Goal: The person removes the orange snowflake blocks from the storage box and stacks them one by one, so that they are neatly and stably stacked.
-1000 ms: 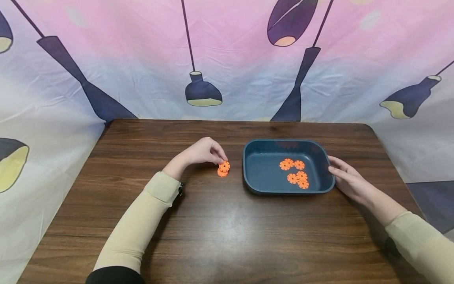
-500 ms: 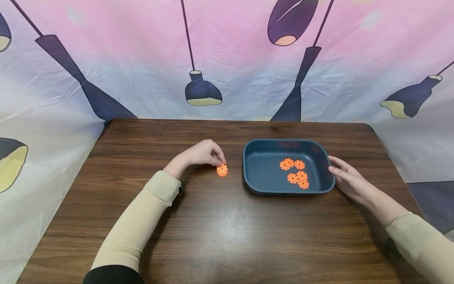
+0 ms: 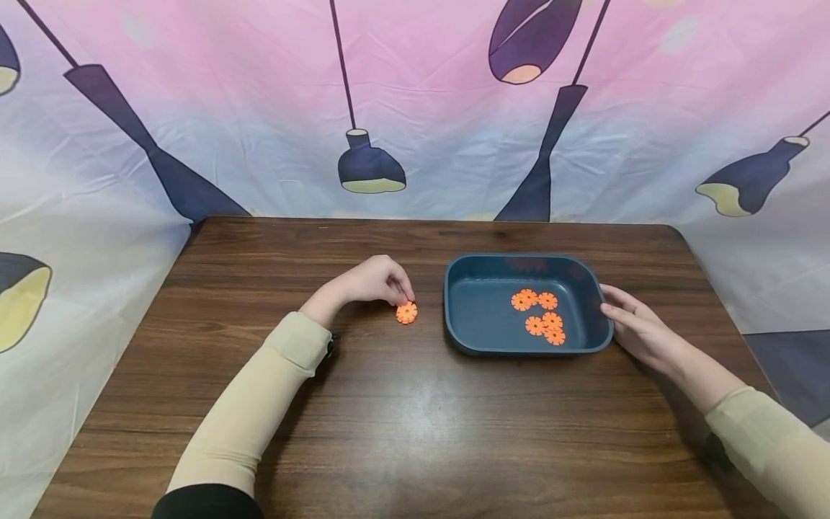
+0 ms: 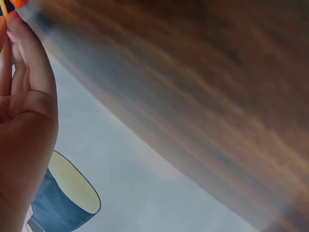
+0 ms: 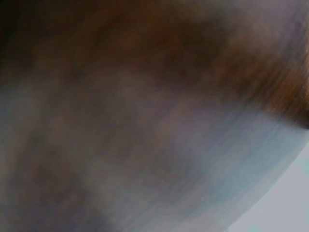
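Left of the basin, my left hand [image 3: 376,280] has its thumb and fingertips together at the far edge of an orange notched disc [image 3: 406,313], like a small flower-shaped building piece. A thin orange edge shows between finger and thumb in the left wrist view, beside another bit of orange disc [image 4: 18,2]; how many discs are there cannot be told. My right hand [image 3: 638,328] grips the right end of a dark blue rectangular basin [image 3: 480,349], thumb near the rim. Inside the basin, several orange discs [image 3: 534,326] lie flat in two overlapping groups.
Everything rests on a dark wood-grain table [image 3: 415,432]. Behind it hangs a patterned cloth [image 3: 259,108] with printed lamps, close to the table's back edge. The right wrist view is blurred and shows neither hand nor basin clearly.
The upper orange disc at my left fingertips has come down over the lower one, so they now look nearly like one. The left hand dipped slightly; the right hand and basin stayed put.
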The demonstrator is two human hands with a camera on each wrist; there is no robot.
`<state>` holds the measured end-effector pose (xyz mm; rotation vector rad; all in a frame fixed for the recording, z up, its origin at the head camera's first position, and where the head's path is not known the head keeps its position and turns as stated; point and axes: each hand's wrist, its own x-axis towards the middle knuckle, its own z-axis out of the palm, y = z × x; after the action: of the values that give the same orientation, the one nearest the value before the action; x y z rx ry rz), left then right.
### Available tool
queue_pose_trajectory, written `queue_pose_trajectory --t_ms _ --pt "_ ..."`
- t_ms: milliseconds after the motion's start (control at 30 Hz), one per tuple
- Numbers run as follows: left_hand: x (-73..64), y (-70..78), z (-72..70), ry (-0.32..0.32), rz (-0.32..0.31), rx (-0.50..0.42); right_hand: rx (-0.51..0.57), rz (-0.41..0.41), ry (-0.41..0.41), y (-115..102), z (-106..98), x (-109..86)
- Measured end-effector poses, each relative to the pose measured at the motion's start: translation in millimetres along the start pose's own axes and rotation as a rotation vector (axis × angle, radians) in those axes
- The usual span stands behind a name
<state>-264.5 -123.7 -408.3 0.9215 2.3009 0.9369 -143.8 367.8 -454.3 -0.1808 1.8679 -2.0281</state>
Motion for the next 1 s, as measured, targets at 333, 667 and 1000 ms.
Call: queue_pose_trajectory --t_ms 333,667,1000 --pt "-2.9 0.2 -0.6 -0.016 -0.02 -0.036 -0.003 0.003 -0.009 -0.5 -0.1 -0.4" --pt "-0.2 -0.2 1.7 -0.018 -0.021 0.013 -0.004 0.006 -0.006 -1.3 0.1 -1.2" --pt "2.4 -1.2 2.4 -0.016 -0.029 0.037 -0.017 0.021 0.014 -1.4 -0.3 -0.1"
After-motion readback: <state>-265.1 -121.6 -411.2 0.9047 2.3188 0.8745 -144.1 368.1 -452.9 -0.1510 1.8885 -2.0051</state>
